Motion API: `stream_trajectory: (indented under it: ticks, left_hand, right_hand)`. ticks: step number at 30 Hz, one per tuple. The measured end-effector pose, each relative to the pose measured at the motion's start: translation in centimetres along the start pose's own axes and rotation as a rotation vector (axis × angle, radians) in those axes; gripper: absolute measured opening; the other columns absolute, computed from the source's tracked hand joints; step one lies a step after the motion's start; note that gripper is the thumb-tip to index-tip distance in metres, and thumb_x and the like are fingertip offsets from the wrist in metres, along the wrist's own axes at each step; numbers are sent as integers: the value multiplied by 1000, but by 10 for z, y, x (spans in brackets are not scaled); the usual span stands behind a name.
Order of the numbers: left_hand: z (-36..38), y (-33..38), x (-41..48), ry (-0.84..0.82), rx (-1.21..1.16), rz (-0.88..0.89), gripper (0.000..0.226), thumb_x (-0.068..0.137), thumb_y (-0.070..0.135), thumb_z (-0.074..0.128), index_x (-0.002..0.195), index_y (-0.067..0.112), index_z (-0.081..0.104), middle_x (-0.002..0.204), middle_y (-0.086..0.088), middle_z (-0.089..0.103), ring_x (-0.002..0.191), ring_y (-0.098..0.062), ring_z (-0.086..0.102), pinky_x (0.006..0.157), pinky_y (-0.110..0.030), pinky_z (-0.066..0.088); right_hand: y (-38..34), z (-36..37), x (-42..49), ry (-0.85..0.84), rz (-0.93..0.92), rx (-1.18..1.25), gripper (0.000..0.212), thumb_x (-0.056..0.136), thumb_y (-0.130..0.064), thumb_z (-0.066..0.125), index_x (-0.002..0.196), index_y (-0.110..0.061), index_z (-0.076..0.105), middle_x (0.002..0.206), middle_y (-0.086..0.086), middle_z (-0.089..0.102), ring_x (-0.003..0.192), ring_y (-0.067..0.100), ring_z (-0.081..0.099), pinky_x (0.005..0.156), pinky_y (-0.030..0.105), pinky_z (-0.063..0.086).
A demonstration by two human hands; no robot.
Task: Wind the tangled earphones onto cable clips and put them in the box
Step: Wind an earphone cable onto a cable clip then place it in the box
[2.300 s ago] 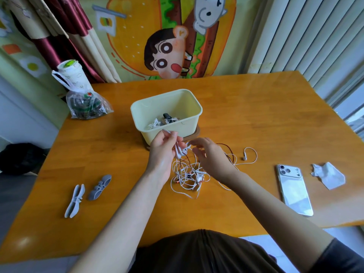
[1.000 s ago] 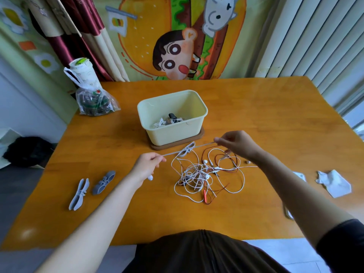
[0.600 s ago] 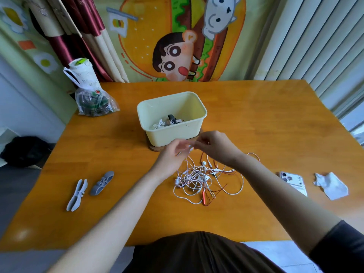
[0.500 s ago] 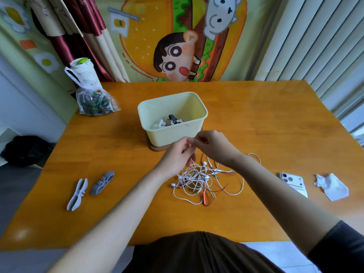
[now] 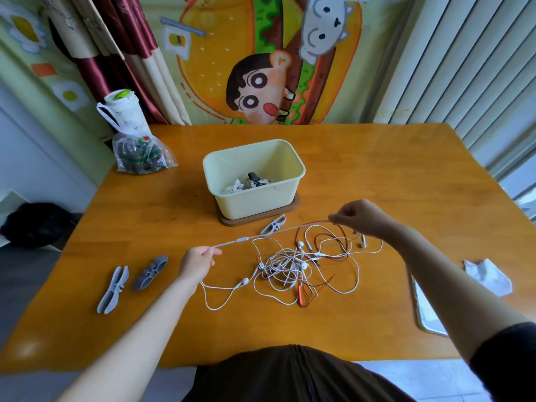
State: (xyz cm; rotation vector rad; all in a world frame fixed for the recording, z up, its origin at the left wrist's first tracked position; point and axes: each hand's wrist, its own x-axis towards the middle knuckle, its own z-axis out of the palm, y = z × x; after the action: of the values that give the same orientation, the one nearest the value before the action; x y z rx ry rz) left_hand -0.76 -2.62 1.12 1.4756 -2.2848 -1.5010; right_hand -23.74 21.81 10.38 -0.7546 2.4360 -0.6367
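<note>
Head view: the left hand [image 5: 198, 261] pinches a white cable [image 5: 249, 239] between thumb and forefinger, the other fingers curled in. The right hand [image 5: 361, 217] pinches the far end of the same cable with its fingertips closed on it, so the stretch between the two hands runs taut above the table [image 5: 377, 175]. A white clip [image 5: 273, 225] sits against this stretch; whether it is fastened to it cannot be told. Below the cable, between the hands, the tangled earphones [image 5: 293, 265] lie in a loose white and red heap. The pale yellow box [image 5: 255, 198] stands just behind on a brown board [image 5: 291, 210], with some white wires [image 5: 235, 185] in its bottom. Two grey clips [image 5: 150, 272] lie left of the left hand. A phone [image 5: 426, 311] and a crumpled cloth [image 5: 487, 277] lie at the right edge
</note>
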Motion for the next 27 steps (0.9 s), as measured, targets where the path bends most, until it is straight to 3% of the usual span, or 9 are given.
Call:
stream_trajectory:
  ticks: [2, 4, 5, 9, 11, 14, 17, 22, 27]
  left_hand:
    - [6, 6, -4, -57, 102, 16, 30, 100, 10, 42, 124, 5, 61, 106, -12, 63, 95, -26, 57, 83, -34, 45]
    - [15, 26, -15, -52, 163, 113, 37, 97, 10, 50, 134, 8, 51, 133, -13, 51, 120, -26, 50, 99, -34, 40]
    - [18, 38, -22, -33, 170, 197, 40, 96, 10, 52, 136, 10, 48, 136, -10, 48, 121, -24, 49, 99, -32, 39]
    - [31, 92, -53, -43, 23, 514, 31, 95, 9, 54, 125, 17, 56, 115, 3, 58, 85, -10, 52, 75, -16, 43]
    - [36, 109, -65, -123, -57, 569, 17, 97, 10, 50, 104, 21, 61, 87, 10, 61, 68, -4, 52, 63, -11, 41]
    - [34, 112, -69, -146, -116, 599, 30, 100, 12, 44, 76, 23, 58, 56, 6, 48, 46, -2, 43, 50, -13, 36]
    - [23, 101, -58, -148, -171, 511, 34, 102, 9, 39, 77, 18, 60, 55, 1, 41, 44, -2, 38, 47, -15, 32]
    - [3, 77, -33, 23, -261, 272, 35, 103, 11, 34, 78, 15, 57, 59, -4, 43, 55, -14, 40, 53, -23, 33]
    - [1, 65, -29, 95, -238, 252, 33, 103, 10, 35, 79, 15, 58, 61, -5, 46, 59, -15, 43, 55, -25, 36]
  right_hand:
    - [-11, 2, -1, 80, -52, -16, 28, 88, -37, 62, 81, -10, 67, 62, -2, 53, 57, 12, 45, 51, 24, 35]
    - [-30, 7, -4, 127, -137, -47, 25, 88, -37, 62, 79, -13, 64, 63, -3, 52, 58, 12, 44, 50, 24, 32]
    - [-40, 10, -7, 129, -182, -61, 24, 89, -37, 61, 78, -14, 62, 63, -4, 52, 57, 12, 44, 50, 23, 32]
    - [-74, 24, -17, 101, -333, -70, 20, 91, -34, 59, 78, -19, 57, 60, -12, 47, 52, 4, 41, 45, 15, 27]
    - [-84, 30, -20, 95, -391, -55, 21, 92, -34, 58, 77, -18, 58, 59, -11, 47, 51, 5, 40, 47, 18, 27]
    - [-89, 32, -20, 72, -425, 9, 22, 91, -31, 58, 75, -18, 60, 57, -8, 48, 49, 7, 38, 46, 18, 27]
    - [-75, 32, -18, -27, -374, 36, 24, 90, -32, 60, 74, -15, 63, 57, -8, 49, 50, 6, 41, 46, 16, 30]
    - [-20, 33, -3, -178, -94, 56, 26, 95, -29, 53, 82, -12, 68, 76, 7, 65, 64, 15, 59, 65, 26, 44]
    - [11, 29, 5, -18, 57, 7, 29, 95, -31, 52, 84, -8, 66, 64, 4, 61, 71, 23, 62, 60, 26, 38]
